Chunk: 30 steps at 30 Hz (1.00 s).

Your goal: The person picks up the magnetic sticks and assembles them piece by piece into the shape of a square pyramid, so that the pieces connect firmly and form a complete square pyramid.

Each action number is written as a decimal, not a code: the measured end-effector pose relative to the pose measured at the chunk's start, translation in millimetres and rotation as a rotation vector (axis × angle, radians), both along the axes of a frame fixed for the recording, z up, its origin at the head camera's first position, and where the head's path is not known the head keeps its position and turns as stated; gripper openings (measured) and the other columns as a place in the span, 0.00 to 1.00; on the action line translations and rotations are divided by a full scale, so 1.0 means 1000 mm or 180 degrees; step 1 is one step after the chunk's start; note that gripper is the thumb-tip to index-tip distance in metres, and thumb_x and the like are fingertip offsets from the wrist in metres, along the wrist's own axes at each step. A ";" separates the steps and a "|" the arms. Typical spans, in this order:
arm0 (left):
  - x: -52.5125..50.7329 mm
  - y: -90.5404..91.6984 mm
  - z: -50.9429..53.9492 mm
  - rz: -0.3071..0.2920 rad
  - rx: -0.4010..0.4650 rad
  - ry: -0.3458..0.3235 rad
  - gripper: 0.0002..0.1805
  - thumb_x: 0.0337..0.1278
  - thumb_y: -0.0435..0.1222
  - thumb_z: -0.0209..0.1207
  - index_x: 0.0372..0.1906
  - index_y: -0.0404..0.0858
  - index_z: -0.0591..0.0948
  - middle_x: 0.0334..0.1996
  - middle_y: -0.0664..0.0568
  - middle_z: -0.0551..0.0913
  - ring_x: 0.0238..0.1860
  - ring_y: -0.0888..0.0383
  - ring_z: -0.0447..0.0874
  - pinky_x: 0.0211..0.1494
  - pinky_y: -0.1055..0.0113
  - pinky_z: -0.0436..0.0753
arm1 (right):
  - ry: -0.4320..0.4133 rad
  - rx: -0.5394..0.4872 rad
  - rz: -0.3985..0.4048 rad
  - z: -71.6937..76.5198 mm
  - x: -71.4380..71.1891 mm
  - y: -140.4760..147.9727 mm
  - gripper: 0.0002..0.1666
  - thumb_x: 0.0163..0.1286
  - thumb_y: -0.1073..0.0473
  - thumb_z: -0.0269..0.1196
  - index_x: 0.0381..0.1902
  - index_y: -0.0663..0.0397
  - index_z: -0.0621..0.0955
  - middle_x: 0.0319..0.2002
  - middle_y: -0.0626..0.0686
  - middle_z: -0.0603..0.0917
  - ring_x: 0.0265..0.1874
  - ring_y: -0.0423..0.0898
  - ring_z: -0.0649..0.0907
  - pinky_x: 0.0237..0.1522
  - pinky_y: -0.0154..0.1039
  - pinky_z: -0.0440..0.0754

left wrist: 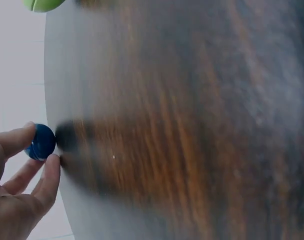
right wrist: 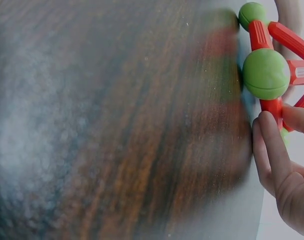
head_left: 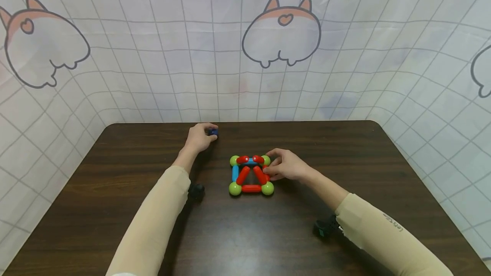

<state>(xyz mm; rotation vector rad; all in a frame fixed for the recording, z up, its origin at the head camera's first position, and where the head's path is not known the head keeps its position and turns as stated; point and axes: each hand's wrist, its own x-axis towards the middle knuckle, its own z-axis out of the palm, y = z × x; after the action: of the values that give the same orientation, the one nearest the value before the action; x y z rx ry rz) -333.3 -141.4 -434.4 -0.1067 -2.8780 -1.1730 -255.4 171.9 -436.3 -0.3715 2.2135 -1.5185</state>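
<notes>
My left hand (head_left: 199, 136) is near the table's far edge, pinching a dark blue ball (left wrist: 41, 142) between thumb and fingers. To its right and nearer me lies a frame of toy building rods and green balls (head_left: 235, 188). Its front side is a red rod (head_left: 251, 188), its left side a blue rod (head_left: 235, 173). More red rods (head_left: 243, 175) slant inward from the corner balls. My right hand (head_left: 288, 165) pinches the red rod (right wrist: 272, 108) on the frame's right side; in the head view its fingers partly cover that rod.
The dark wooden table (head_left: 115, 191) ends at a pale grid-patterned curtain (head_left: 215, 76) behind and at both sides. A black wrist camera (head_left: 196, 191) hangs beneath the left forearm, and another black device (head_left: 325, 228) beneath the right one.
</notes>
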 end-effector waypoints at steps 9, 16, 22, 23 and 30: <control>0.010 -0.002 0.005 -0.0278 -0.0125 -0.0053 0.18 0.72 0.35 0.62 0.62 0.37 0.82 0.61 0.39 0.80 0.63 0.41 0.76 0.66 0.45 0.74 | 0.0018 0.0005 0.0014 0.002 0.001 0.000 0.34 0.69 0.70 0.67 0.69 0.72 0.67 0.39 0.62 0.85 0.35 0.49 0.87 0.41 0.46 0.88; 0.021 -0.006 0.005 -0.0369 -0.0053 -0.0089 0.18 0.73 0.34 0.60 0.63 0.36 0.81 0.62 0.38 0.79 0.64 0.41 0.76 0.66 0.44 0.74 | 0.0026 0.0016 0.0034 0.002 0.001 -0.001 0.34 0.69 0.69 0.68 0.69 0.72 0.68 0.39 0.62 0.85 0.35 0.49 0.88 0.40 0.46 0.88; 0.030 -0.010 0.005 -0.0397 0.0240 -0.0199 0.19 0.73 0.36 0.61 0.64 0.38 0.80 0.62 0.39 0.78 0.65 0.40 0.74 0.64 0.43 0.75 | 0.0040 0.0013 0.0022 0.000 0.000 -0.001 0.35 0.69 0.69 0.68 0.69 0.72 0.68 0.39 0.61 0.85 0.35 0.49 0.88 0.41 0.46 0.88; 0.030 -0.011 0.004 -0.0414 0.0299 -0.0208 0.19 0.73 0.36 0.61 0.64 0.38 0.80 0.62 0.39 0.78 0.65 0.41 0.74 0.64 0.43 0.75 | 0.0042 0.0017 0.0021 0.000 0.000 -0.001 0.35 0.69 0.68 0.68 0.69 0.71 0.68 0.39 0.61 0.85 0.35 0.49 0.88 0.41 0.46 0.88; 0.043 -0.005 0.007 -0.0594 0.0579 -0.0115 0.20 0.72 0.36 0.63 0.64 0.36 0.80 0.57 0.42 0.81 0.59 0.44 0.78 0.61 0.47 0.78 | 0.0048 0.0043 0.0025 -0.001 -0.001 0.000 0.35 0.69 0.68 0.69 0.70 0.71 0.68 0.40 0.61 0.85 0.36 0.50 0.88 0.42 0.47 0.88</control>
<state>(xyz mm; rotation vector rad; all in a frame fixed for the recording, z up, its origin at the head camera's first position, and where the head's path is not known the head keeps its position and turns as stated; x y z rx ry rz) -290.0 -146.4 -427.3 -0.3589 -2.8247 -1.4759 -256.7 171.6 -437.6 -0.3883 2.2301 -1.5007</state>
